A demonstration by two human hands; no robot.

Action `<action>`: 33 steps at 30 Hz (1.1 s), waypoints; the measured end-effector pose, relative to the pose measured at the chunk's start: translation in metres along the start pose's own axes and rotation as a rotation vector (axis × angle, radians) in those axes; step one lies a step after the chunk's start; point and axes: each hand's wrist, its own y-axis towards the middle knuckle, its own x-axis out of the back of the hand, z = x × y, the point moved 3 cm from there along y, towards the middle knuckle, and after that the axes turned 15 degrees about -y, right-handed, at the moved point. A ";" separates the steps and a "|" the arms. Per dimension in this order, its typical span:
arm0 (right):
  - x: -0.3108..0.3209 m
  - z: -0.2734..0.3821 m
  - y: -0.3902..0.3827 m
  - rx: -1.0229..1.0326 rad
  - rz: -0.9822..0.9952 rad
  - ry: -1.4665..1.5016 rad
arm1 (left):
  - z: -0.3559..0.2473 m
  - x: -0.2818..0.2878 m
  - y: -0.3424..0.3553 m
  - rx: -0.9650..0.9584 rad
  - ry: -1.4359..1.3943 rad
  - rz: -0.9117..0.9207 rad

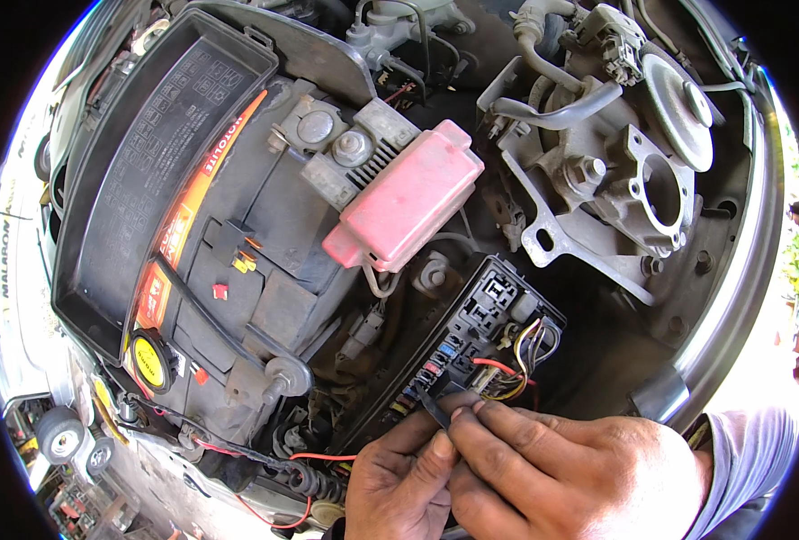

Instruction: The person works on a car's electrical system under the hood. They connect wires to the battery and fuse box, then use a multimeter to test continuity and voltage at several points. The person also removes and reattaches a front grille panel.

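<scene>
Low in the view, my left hand and my right hand are close together with their fingertips touching. Both are closed around a thin, dark, pointed tool, whose exact kind I cannot make out. Its tip reaches into the lower end of a black fuse box, beside a row of small coloured fuses. My fingers hide the rest of the tool and the box's near corner. A bundle of coloured wires rises from the box just above my right fingers.
Left of the box is a car battery with a pink terminal cover. Loose on it lie a red fuse, yellow fuses and a yellow-black round tape measure. A black fuse-box lid rests farther left; metal brackets stand at right.
</scene>
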 end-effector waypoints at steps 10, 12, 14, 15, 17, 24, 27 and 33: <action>-0.002 -0.006 -0.004 0.128 0.026 -0.110 | 0.003 0.000 0.001 0.009 0.009 0.025; 0.001 -0.010 -0.005 0.134 0.063 -0.115 | 0.003 0.000 0.001 -0.002 0.010 0.012; 0.003 -0.013 -0.004 0.177 0.136 -0.160 | 0.005 -0.002 0.002 0.018 -0.021 0.013; 0.000 -0.004 0.002 0.200 0.172 -0.181 | 0.000 0.004 -0.003 0.013 -0.023 0.011; 0.007 -0.010 0.003 0.187 0.190 -0.129 | 0.001 -0.001 -0.002 0.001 -0.029 0.007; 0.023 -0.002 0.016 0.181 0.172 -0.011 | 0.001 0.000 -0.004 -0.012 -0.090 -0.052; 0.029 -0.011 0.007 0.179 0.148 -0.061 | 0.007 -0.009 0.004 -0.008 -0.117 -0.029; 0.028 -0.002 0.011 0.289 0.203 -0.025 | 0.008 0.003 0.000 -0.021 -0.120 -0.029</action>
